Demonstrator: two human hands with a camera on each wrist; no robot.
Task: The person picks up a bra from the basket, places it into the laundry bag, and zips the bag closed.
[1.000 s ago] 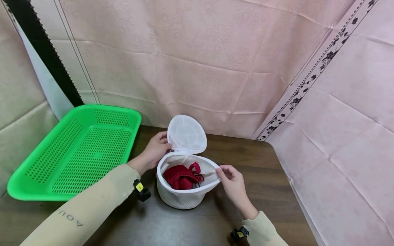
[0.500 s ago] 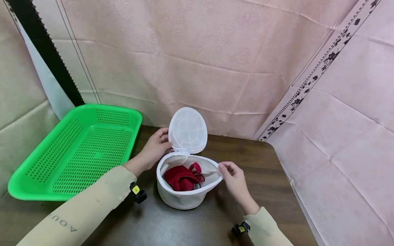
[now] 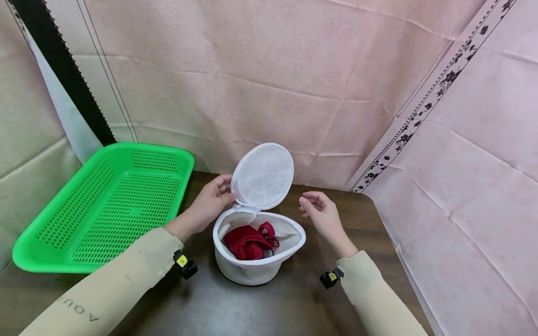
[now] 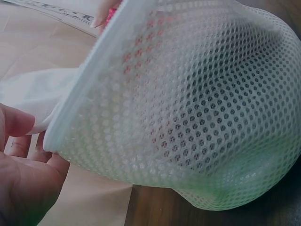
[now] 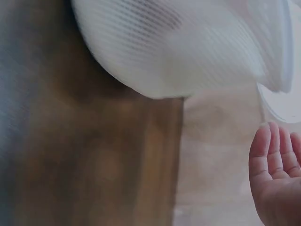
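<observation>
A white mesh laundry bag [image 3: 248, 272] stands on the table with its round lid [image 3: 265, 175] raised at the back. Inside lies a dark red cloth garment [image 3: 249, 241] with thin straps. My left hand [image 3: 214, 198] pinches the lid's left edge near the hinge; in the left wrist view its thumb [image 4: 19, 121] is on the white edge beside the bag's rim. To the right of the lid, my right hand [image 3: 322, 213] is off the bag, fingers loosely bent and holding nothing. The right wrist view shows those fingers [image 5: 277, 150] below the bag and lid edge.
A green perforated plastic basket [image 3: 126, 210] stands on the left, with nothing in it. The dark wooden table [image 3: 357, 224] ends at a pale patterned cloth [image 3: 269, 84] hung behind, and another cloth wall [image 3: 470, 200] closes off the right side.
My right hand has let go of the bag's right rim and moved up and back towards the lid. The lid has risen and spread to a fuller round. My left hand stays at its edge.
</observation>
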